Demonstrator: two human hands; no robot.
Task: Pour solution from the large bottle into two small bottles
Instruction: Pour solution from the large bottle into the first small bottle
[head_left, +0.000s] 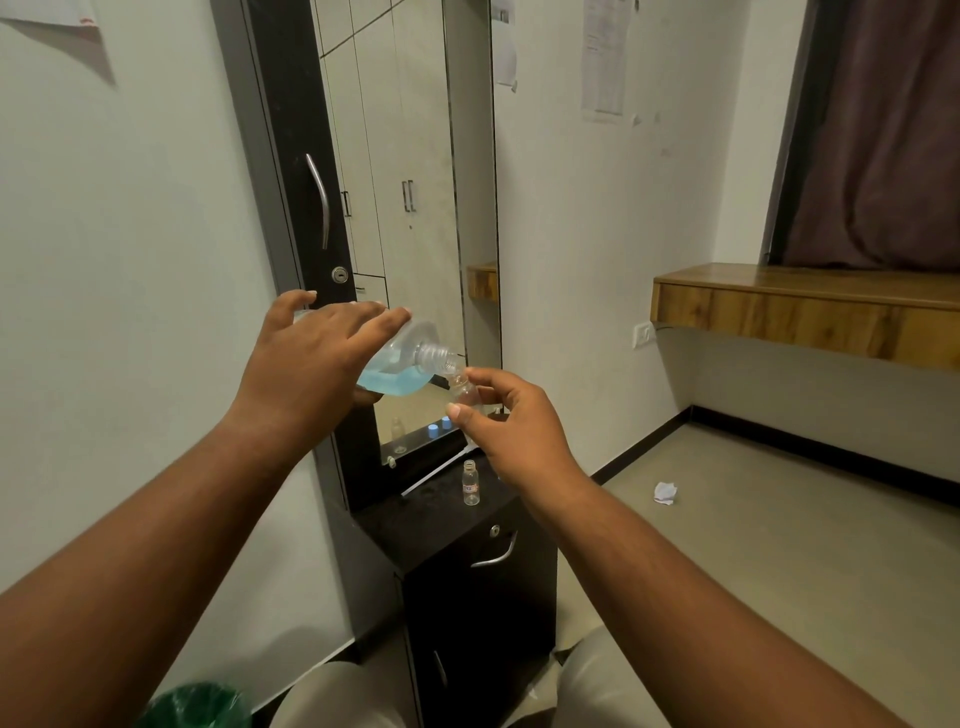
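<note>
The room has pale walls, a tall mirror (410, 208) in a dark frame, and a little black cabinet (467, 561) under it. A wooden shelf (810, 306) sticks out from the wall on the right, below a dark curtain (883, 130). The left hand (317, 358) is wrapped around the big bottle (410, 358) and holds it up in the air, tipped over on its side. Blue water sits in the low part of the big bottle. Its open neck points down and to the right, just at the mouth of a small bottle (464, 389). The right hand (511, 426) pinches that small bottle with the thumb and fingers and holds it up under the neck. A second small bottle (470, 483) stands upright on top of the cabinet, open and clear, well below the hands. Two blue caps (439, 426) lie by the bottom of the mirror. A crumpled bit of paper (665, 492) lies on the floor.
</note>
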